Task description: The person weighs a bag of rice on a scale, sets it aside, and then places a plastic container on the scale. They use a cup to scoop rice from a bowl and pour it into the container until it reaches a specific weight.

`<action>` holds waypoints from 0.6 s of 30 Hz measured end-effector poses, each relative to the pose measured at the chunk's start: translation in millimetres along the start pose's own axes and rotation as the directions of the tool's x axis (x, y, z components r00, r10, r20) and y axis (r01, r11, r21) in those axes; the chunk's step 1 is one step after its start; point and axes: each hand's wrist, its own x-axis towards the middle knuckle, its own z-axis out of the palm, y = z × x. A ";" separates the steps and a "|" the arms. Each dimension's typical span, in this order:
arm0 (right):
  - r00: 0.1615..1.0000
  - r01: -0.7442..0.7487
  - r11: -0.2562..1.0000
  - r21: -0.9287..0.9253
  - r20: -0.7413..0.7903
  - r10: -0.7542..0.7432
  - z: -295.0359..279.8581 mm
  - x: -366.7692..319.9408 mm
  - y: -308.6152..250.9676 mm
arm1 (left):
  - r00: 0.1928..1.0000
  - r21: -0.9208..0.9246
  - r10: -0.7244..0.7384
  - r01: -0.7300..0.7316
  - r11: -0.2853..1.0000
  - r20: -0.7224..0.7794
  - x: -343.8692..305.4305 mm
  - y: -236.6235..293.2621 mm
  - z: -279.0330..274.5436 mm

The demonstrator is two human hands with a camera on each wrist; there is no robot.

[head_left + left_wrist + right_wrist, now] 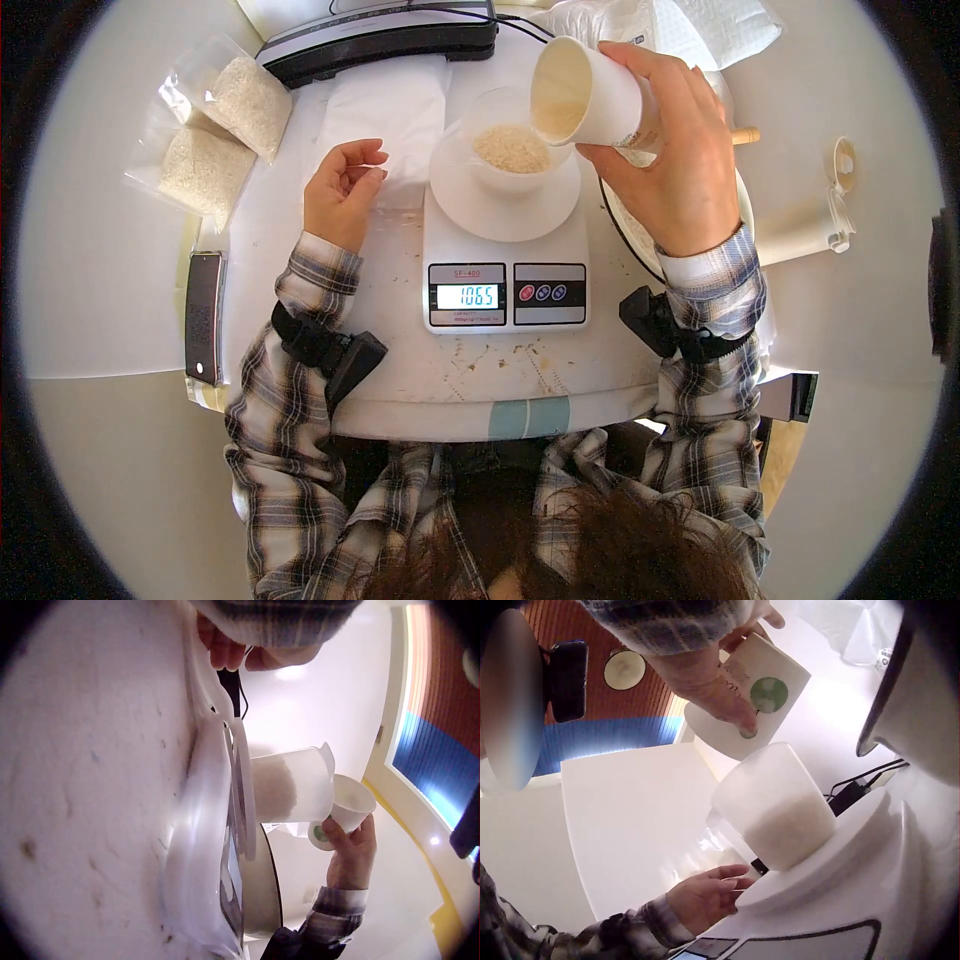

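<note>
My right hand (690,160) grips a white paper cup (612,100), tilted with its mouth to the left. Pale grains show inside it. Just below its rim, a translucent plastic cup (761,787) stands upright, partly filled with rice (510,150). That cup rests on the round white platform (450,205) of a kitchen scale (507,325), whose lit display (467,297) reads about 106.5. To the left of the scale, my left hand (343,195) has loosely bent fingers and holds nothing. It is close to some flat white bags (385,110).
Two clear bags of rice (205,165) lie at the back left, beside a black-and-silver appliance (380,45) with a cable. A phone (204,320) lies at the left edge. Under my right forearm is a large dark-rimmed bowl (262,892). Crumbs dot the table's front.
</note>
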 end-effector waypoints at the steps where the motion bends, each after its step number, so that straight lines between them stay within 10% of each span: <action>1: 1.000 0.001 1.000 0.000 -0.001 -0.001 0.4 -0.1 0.1 | 1.000 -0.001 0.002 -0.002 1.000 -0.002 0.2 -0.5 -0.1; 18: 0.999 -0.022 0.999 0.040 0.039 0.021 1.6 -1.4 3.3 | 0.999 -0.025 0.024 -0.025 0.999 -0.025 -0.1 -0.6 1.9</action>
